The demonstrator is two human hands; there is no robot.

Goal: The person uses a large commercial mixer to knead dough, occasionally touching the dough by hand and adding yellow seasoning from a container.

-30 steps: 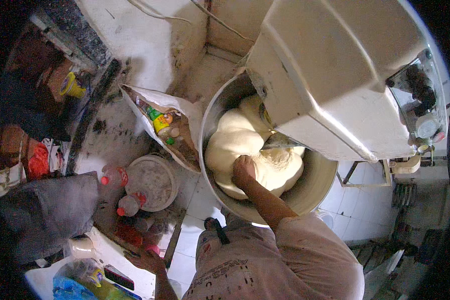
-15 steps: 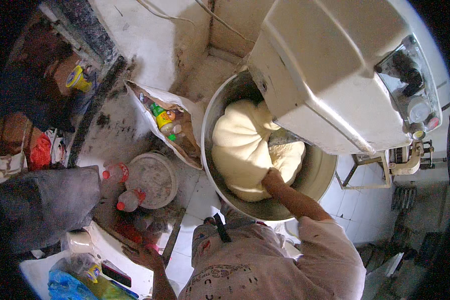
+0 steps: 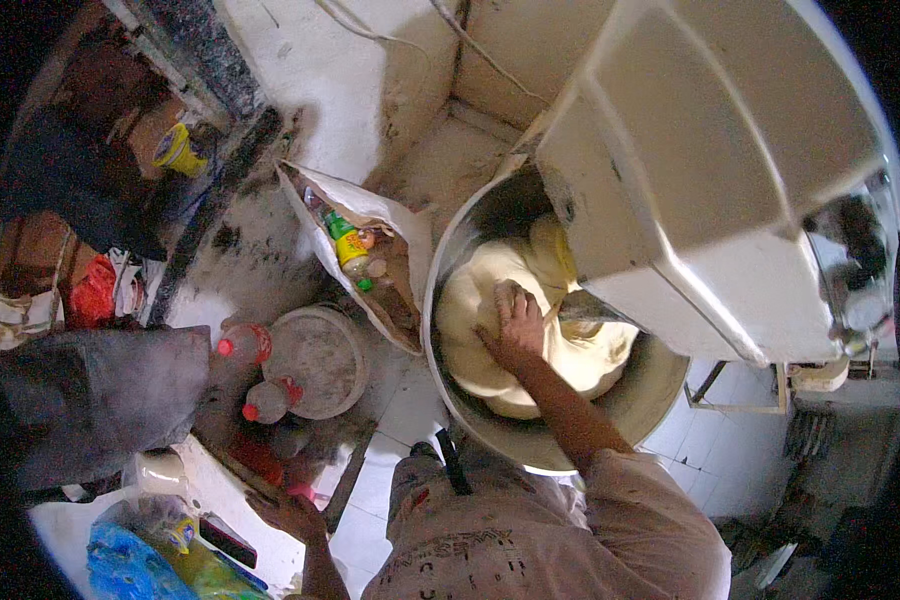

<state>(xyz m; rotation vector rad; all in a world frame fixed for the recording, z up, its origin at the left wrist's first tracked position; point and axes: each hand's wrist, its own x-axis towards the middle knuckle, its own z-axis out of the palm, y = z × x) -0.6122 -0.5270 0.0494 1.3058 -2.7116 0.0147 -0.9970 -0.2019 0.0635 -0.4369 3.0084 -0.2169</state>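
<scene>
My right hand (image 3: 512, 325) lies on pale dough (image 3: 475, 290) in a large steel bowl (image 3: 650, 390), its fingers spread over the surface. The dough bulges in soft folds beneath the overhanging cream mixer housing (image 3: 690, 180), which hides the bowl's back part. At the lower left, my left hand (image 3: 288, 512) rests by the edge of a white worktop (image 3: 210, 480), fingers stretched out, with nothing visible in them.
An upright paper sack (image 3: 410, 250) of bottles stands left of the bowl. Red-capped bottles (image 3: 245, 343) lie beside a round lidded bucket (image 3: 320, 360). Blue plastic bags (image 3: 120, 550) and a phone (image 3: 228, 540) are at lower left; a metal stand (image 3: 730, 400) is at right.
My right hand has moved up and left over the dough from its front part, and its fingers have spread. The dough's folds have shifted. My left hand stays by the worktop edge.
</scene>
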